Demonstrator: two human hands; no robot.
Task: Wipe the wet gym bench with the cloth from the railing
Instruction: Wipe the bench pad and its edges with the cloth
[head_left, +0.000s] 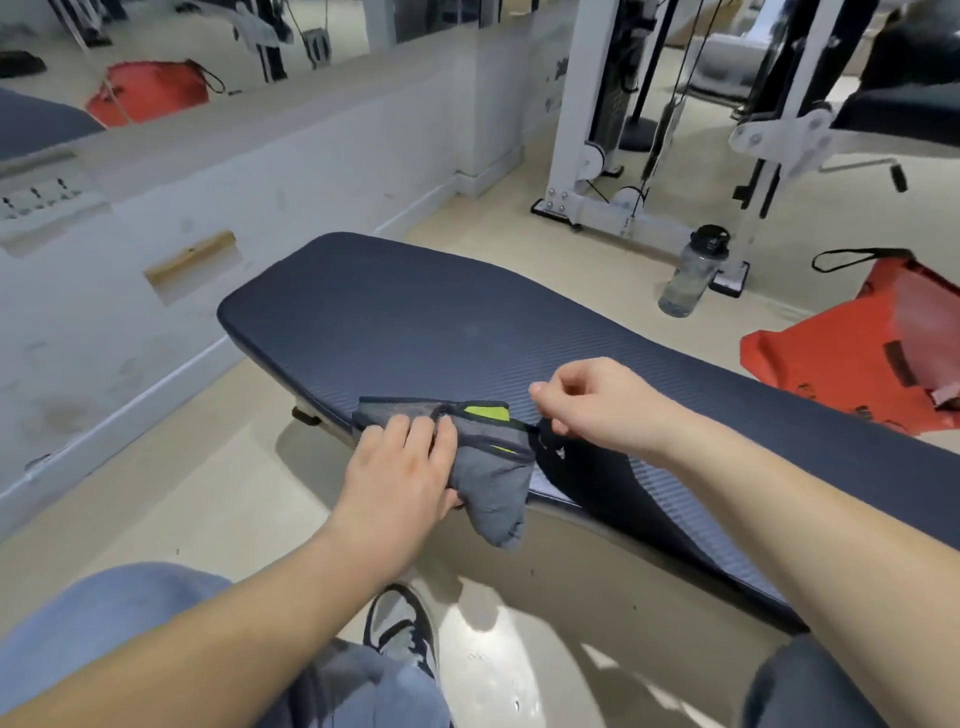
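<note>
**A:** What is holding anything here?

**B:** A clear water bottle (695, 270) with a black lid stands on the floor (234, 493) at 2 o'clock. I cannot tell how full it is. A red bag (852, 358) slumps at 3 o'clock with its mouth open. Something pale pink shows inside, too unclear to name.

**A:** And the surface, the room?

**B:** The floor is beige. A mirror wall (363, 26) runs from 9 to 11 o'clock and reflects a red bag. A white cable machine (576, 130) stands at 1 o'clock. The padded navy counter (415, 322) has a ribbed top, and its long axis runs from 10 o'clock to 4 o'clock.

**A:** Where is the cloth?

**B:** The cloth (488, 467) is dead centre, on the counter's near edge. It is grey with navy trim and a lime-green patch. Its long axis lies roughly 9 to 3 along that edge, and one lobe droops off the edge toward 6 o'clock.

**A:** The grips?

**B:** The left grip (400, 467) is on the cloth's 9 o'clock end, fingers laid over the top and thumb tucked beneath, holding it. The right grip (587, 400) is at the 3 o'clock end, fingers curled tight, pinching a dark corner of the cloth.
</note>
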